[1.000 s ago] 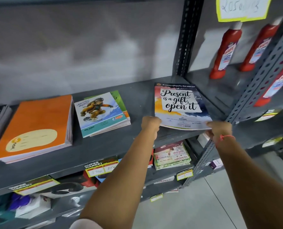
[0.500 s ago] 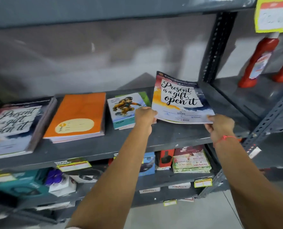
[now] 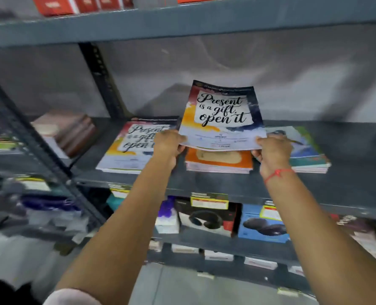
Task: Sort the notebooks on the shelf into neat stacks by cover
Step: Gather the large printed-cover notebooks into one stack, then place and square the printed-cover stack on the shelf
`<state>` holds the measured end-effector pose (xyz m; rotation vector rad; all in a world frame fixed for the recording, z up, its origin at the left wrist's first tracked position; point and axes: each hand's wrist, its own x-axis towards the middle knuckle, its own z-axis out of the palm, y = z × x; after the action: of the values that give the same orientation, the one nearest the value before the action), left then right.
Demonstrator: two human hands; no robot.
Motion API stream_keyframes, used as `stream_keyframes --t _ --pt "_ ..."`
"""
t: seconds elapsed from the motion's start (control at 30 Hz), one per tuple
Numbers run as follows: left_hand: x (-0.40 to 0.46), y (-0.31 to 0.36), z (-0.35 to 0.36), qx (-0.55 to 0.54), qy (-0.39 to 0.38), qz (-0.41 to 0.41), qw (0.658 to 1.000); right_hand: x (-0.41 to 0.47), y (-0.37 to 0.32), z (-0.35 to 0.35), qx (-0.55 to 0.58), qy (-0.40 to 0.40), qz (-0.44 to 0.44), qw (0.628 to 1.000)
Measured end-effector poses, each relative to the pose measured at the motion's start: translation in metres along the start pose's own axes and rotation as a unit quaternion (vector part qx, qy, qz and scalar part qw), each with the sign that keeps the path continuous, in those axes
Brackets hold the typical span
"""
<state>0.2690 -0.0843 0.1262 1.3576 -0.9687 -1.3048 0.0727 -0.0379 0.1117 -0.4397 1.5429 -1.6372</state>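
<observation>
I hold a thin "Present is a gift, open it" notebook (image 3: 223, 113) in the air by its near corners, my left hand (image 3: 168, 144) on the left one, my right hand (image 3: 272, 150) on the right one. It hangs tilted above the orange notebook stack (image 3: 220, 160) on the grey shelf (image 3: 226, 186). To the left lies a stack with the same "Present is a gift" cover (image 3: 134, 148). Right of the orange stack is a stack with a blue-green illustrated cover (image 3: 305, 150), partly hidden by my right hand.
Brown books (image 3: 70, 133) lie in the bay to the left, behind a slanted upright (image 3: 39, 150). The shelf below carries boxed headphones (image 3: 206, 219) and a blue box (image 3: 264, 227) behind yellow price tags. Red boxes (image 3: 81, 4) stand on the shelf above.
Both hands have carried the held notebook leftwards along the shelf, from beside the illustrated stack to above the orange stack. The view has swung left, so the matching stack is fully visible.
</observation>
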Motion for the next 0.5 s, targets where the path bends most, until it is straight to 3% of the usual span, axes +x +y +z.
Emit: stream_keyframes --t 0.2,0.3,0.5 --pt "0.026 0.004 -0.106 0.007 0.089 -0.005 0.996 -0.042 0.047 0.099 -0.02 -0.06 0.005 0.998" --pt "0.041 -0.009 -0.147 0.013 0.091 -0.012 0.996 -0.06 0.06 0.135 -0.036 -0.075 0.003 0.997" --pt "0.065 -0.028 -0.195 0.07 0.141 -0.031 0.987 -0.076 0.099 0.175 -0.12 -0.08 -0.026 0.989"
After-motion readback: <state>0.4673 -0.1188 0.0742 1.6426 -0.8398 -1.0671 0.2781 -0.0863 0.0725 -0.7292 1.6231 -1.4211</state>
